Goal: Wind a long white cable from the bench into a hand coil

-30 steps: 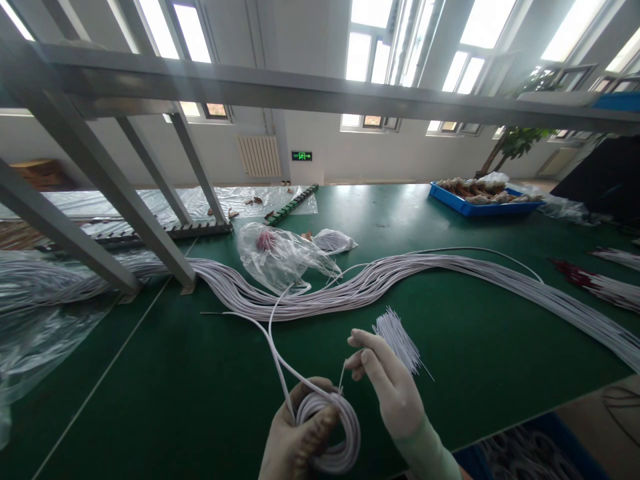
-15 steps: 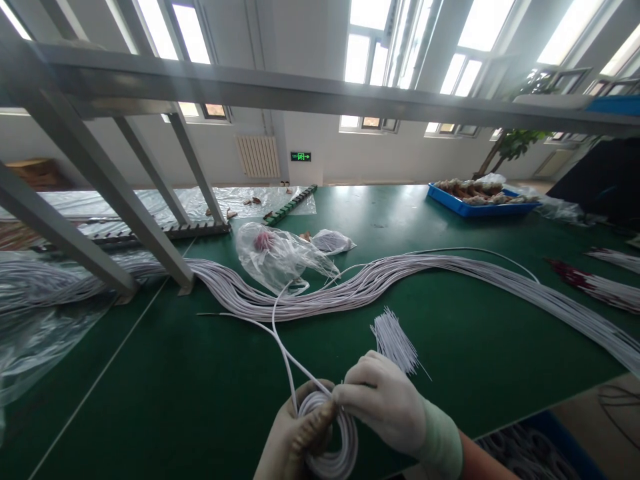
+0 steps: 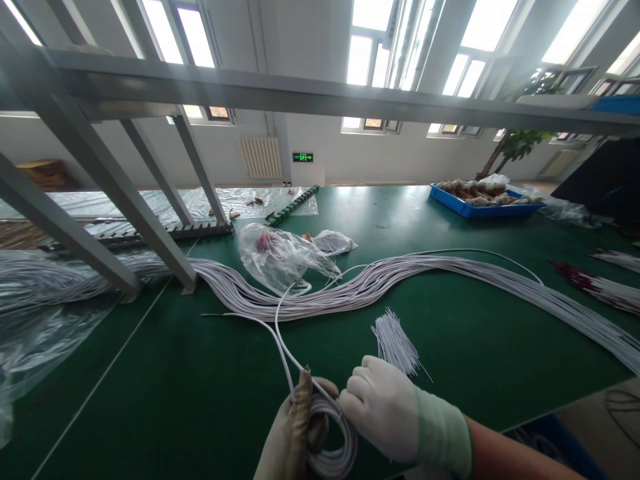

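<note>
My left hand (image 3: 286,437), in a stained work glove, grips a small coil of white cable (image 3: 346,440) near the bottom of the view. Its thumb points upward along the coil's left side. Two loose lengths of the cable (image 3: 280,333) run up from the coil, one ending in a thin dark tip at the left. My right hand (image 3: 383,408), gloved in white with a green cuff, is closed against the coil's upper right edge; whatever its fingertips pinch is hidden. Just beyond it lies a bunch of short thin white ties (image 3: 397,343).
A long bundle of white cables (image 3: 320,305) winds across the green table (image 3: 475,333). Behind it lie a clear plastic bag (image 3: 280,257) and a slotted green strip (image 3: 293,205). A blue tray (image 3: 480,211) sits at the back right. Grey metal posts (image 3: 125,180) stand at the left.
My left thumb has lifted off the coil's front and now points up. My right hand has shifted slightly right and curled more tightly beside the coil.
</note>
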A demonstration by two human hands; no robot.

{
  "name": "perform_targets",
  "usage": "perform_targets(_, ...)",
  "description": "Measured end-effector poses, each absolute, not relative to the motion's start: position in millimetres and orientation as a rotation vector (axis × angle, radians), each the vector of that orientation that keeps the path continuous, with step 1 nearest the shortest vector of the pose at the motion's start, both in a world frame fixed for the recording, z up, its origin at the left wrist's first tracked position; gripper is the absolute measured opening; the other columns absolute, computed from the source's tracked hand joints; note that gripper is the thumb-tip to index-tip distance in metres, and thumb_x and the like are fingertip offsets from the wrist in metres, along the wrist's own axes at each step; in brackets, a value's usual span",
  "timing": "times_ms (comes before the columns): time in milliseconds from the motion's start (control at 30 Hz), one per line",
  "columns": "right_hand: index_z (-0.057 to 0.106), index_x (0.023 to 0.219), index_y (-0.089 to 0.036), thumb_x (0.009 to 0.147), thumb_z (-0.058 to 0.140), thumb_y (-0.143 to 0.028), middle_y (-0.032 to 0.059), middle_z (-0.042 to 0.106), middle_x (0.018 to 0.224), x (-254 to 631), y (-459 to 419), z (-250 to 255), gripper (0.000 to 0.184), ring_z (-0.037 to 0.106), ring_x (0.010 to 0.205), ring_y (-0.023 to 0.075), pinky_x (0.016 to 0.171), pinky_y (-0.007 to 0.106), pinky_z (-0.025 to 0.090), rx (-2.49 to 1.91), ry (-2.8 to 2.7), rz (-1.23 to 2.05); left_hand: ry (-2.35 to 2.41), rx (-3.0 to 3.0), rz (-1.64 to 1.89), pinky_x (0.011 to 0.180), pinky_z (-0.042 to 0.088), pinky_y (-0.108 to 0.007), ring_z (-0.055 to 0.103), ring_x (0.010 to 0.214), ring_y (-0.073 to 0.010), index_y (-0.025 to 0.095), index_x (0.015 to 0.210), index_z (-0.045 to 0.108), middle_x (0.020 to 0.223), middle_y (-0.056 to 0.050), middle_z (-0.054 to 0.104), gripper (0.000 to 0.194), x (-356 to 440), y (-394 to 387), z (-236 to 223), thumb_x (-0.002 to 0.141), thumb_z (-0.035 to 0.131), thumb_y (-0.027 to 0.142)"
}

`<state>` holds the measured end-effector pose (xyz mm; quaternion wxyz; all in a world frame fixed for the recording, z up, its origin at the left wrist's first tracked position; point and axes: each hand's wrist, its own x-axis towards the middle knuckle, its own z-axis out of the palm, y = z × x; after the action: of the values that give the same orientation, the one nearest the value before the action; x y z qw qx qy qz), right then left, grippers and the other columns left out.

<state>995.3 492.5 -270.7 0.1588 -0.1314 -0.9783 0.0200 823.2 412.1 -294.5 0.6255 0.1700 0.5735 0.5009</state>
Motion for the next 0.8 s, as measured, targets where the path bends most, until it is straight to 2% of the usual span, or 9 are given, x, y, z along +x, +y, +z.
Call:
perform_targets(100, 0.057, 0.080, -0.019, 0.098, 0.045, -0.023, 0.0016, 0.054, 0.071, 994, 487, -275, 0.022, 0.031, 0.059, 0.0161, 0.060, 0.035, 0.027, -0.603, -2.765, 0.357, 1.364, 0.471, 1.129, 0.057, 0.043, -0.030, 0.051, 0.059, -0.0183, 0.020, 0.084, 0.077, 0.066, -0.002, 0.060, 0.060, 824, 410, -288, 0.081, 0.062, 0.078)
perform_targets(233, 0.051, 0.072, -0.021, 0.094, 0.054, -0.029, -0.0014, 0.050, 0.067, 986, 486, -292, 0.024, 0.043, 0.059, 0.0141, 0.055, 0.028, 0.029, -1.299, -2.303, 1.405, 1.525, 0.899, 1.234, 0.073, 0.053, -0.036, 0.068, 0.087, -0.0300, 0.028, 0.082, 0.083, 0.095, -0.011, 0.073, 0.046, 835, 403, -284, 0.084, 0.065, 0.071)
perform_targets(300, 0.048, 0.069, -0.022, 0.094, 0.054, -0.035, -0.0045, 0.045, 0.058, 983, 488, -298, 0.029, 0.042, 0.051, 0.0132, 0.049, 0.026, 0.031, -1.425, -2.073, 1.764, 1.626, 1.073, 1.273, 0.077, 0.052, -0.037, 0.070, 0.089, -0.0308, 0.030, 0.080, 0.084, 0.099, -0.011, 0.075, 0.041, 838, 400, -283, 0.084, 0.067, 0.068)
perform_targets(400, 0.054, 0.082, -0.022, 0.103, 0.035, -0.052, -0.0086, 0.039, 0.052, 987, 491, -297, 0.041, 0.036, 0.040, 0.0125, 0.040, 0.025, 0.033, -1.344, -1.940, 2.009, 1.633, 0.776, 1.339, 0.076, 0.052, -0.036, 0.070, 0.085, -0.0298, 0.029, 0.079, 0.082, 0.092, -0.009, 0.075, 0.042, 834, 401, -281, 0.080, 0.071, 0.069)
perform_targets(467, 0.060, 0.097, -0.020, 0.107, 0.028, -0.056, -0.0064, 0.046, 0.061, 993, 494, -291, 0.049, 0.043, 0.046, 0.0131, 0.046, 0.026, 0.040, -1.216, -1.937, 1.812, 1.554, 0.464, 1.344, 0.071, 0.052, -0.034, 0.068, 0.078, -0.0268, 0.025, 0.079, 0.080, 0.080, -0.007, 0.074, 0.047, 828, 403, -278, 0.077, 0.074, 0.071)
perform_targets(533, 0.063, 0.115, -0.017, 0.107, 0.037, -0.051, 0.0011, 0.058, 0.079, 999, 496, -285, 0.043, 0.054, 0.064, 0.0160, 0.059, 0.030, 0.047, -1.043, -2.121, 1.348, 1.471, 0.295, 1.325, 0.061, 0.047, -0.029, 0.059, 0.064, -0.0196, 0.021, 0.078, 0.079, 0.066, -0.003, 0.069, 0.050, 822, 405, -275, 0.073, 0.078, 0.071)
perform_targets(600, 0.064, 0.126, -0.020, 0.104, 0.052, -0.042, 0.0069, 0.063, 0.098, 1002, 499, -281, 0.033, 0.057, 0.079, 0.0196, 0.067, 0.032, 0.046, -0.854, -2.420, 0.870, 1.421, 0.236, 1.308, 0.053, 0.040, -0.025, 0.046, 0.054, -0.0131, 0.019, 0.077, 0.079, 0.058, 0.001, 0.063, 0.052, 819, 407, -273, 0.066, 0.084, 0.070)
perform_targets(700, 0.068, 0.105, -0.022, 0.103, 0.055, -0.032, 0.0050, 0.064, 0.097, 999, 500, -280, 0.017, 0.051, 0.074, 0.0176, 0.063, 0.033, 0.035, -0.576, -2.755, 0.412, 1.376, 0.219, 1.284, 0.054, 0.040, -0.024, 0.048, 0.056, -0.0131, 0.019, 0.074, 0.077, 0.058, 0.002, 0.062, 0.056, 820, 409, -273, 0.059, 0.088, 0.071)
perform_targets(800, 0.061, 0.082, -0.019, 0.099, 0.050, -0.025, 0.0031, 0.059, 0.083, 993, 496, -281, 0.021, 0.037, 0.064, 0.0161, 0.060, 0.036, 0.027, -0.431, -2.822, 0.253, 1.378, 0.257, 1.274, 0.063, 0.047, -0.028, 0.057, 0.065, -0.0185, 0.020, 0.074, 0.077, 0.063, -0.001, 0.066, 0.057, 824, 407, -272, 0.060, 0.084, 0.074)
